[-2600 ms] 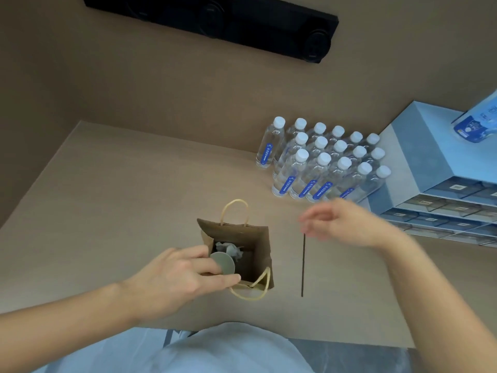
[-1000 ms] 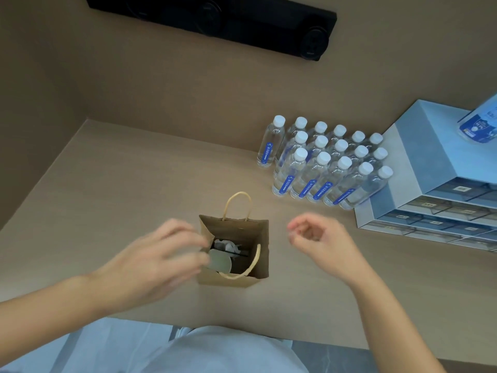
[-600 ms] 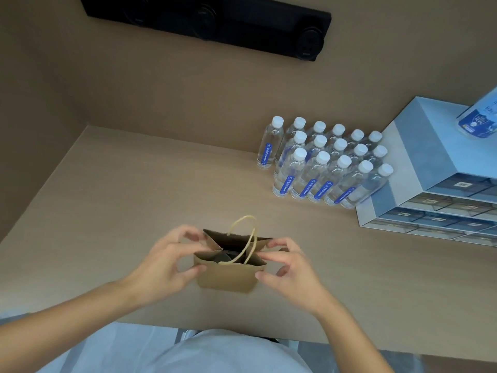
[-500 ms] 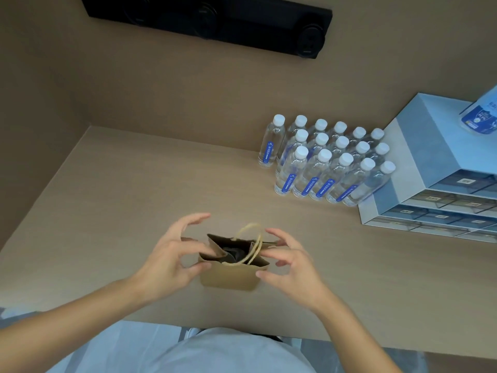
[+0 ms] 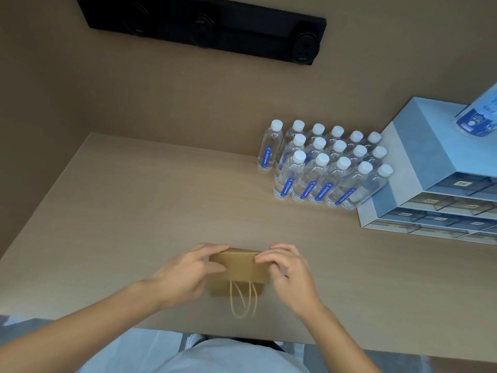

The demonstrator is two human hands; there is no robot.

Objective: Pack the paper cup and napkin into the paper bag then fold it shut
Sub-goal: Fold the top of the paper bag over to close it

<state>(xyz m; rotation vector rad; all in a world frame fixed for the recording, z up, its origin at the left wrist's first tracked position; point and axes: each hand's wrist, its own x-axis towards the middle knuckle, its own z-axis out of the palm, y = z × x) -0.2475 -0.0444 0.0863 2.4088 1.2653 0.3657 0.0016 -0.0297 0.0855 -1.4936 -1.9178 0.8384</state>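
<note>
The small brown paper bag (image 5: 240,267) stands near the table's front edge with its top folded over toward me. Its two twine handles (image 5: 243,301) hang down the near face. My left hand (image 5: 185,274) grips the bag's left end, fingers on the fold. My right hand (image 5: 289,270) pinches the fold at the right end. The paper cup and napkin are hidden inside the bag.
Several clear water bottles (image 5: 320,162) with white caps stand in rows at the back right. A blue drawer unit (image 5: 430,168) sits at the right edge with a blue pouch (image 5: 478,114) on top. A black panel (image 5: 204,25) is fixed to the back wall.
Both hands closed in on the open bag, pressed its mouth together and folded the top over toward me. The handles now hang down the near side; the cup and napkin are out of sight.
</note>
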